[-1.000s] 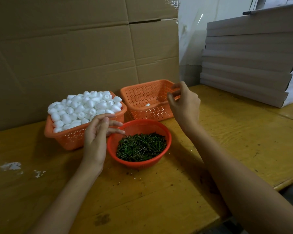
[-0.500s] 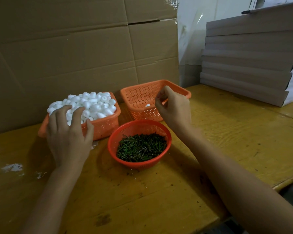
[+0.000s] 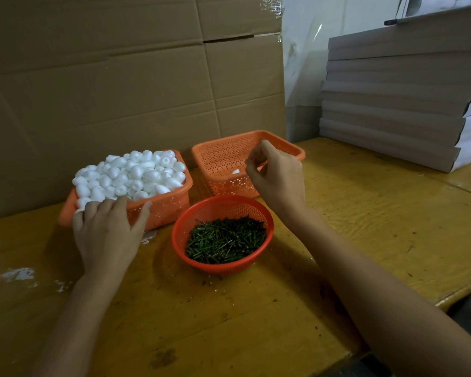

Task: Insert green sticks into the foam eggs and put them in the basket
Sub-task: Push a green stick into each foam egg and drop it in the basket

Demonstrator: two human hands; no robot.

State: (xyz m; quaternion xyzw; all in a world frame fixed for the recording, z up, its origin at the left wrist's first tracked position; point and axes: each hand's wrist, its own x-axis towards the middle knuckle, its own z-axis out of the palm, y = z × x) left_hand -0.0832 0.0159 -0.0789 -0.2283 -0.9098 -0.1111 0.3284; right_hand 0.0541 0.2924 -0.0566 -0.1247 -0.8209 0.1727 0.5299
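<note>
An orange basket [image 3: 163, 208] heaped with white foam eggs [image 3: 136, 172] stands at the left. My left hand [image 3: 106, 235] rests on its front rim, fingers spread and fingertips touching the nearest eggs. A round red bowl [image 3: 223, 208] holds the green sticks [image 3: 225, 239] in the middle. Behind it stands a second orange basket [image 3: 218, 156] with one white egg [image 3: 235, 171] showing inside. My right hand [image 3: 279, 178] hovers over this basket's near rim, fingers loosely curled, thumb close to the fingertips, with nothing clearly held.
Everything sits on a yellow wooden table [image 3: 365, 227]. A cardboard wall [image 3: 120, 91] stands close behind the baskets. Flat grey boxes [image 3: 400, 104] are stacked at the back right. White foam crumbs [image 3: 18, 274] lie at the left.
My left hand moved from beside the red bowl to the egg basket's front rim. My right hand drew back from the far side of the right basket to its near rim.
</note>
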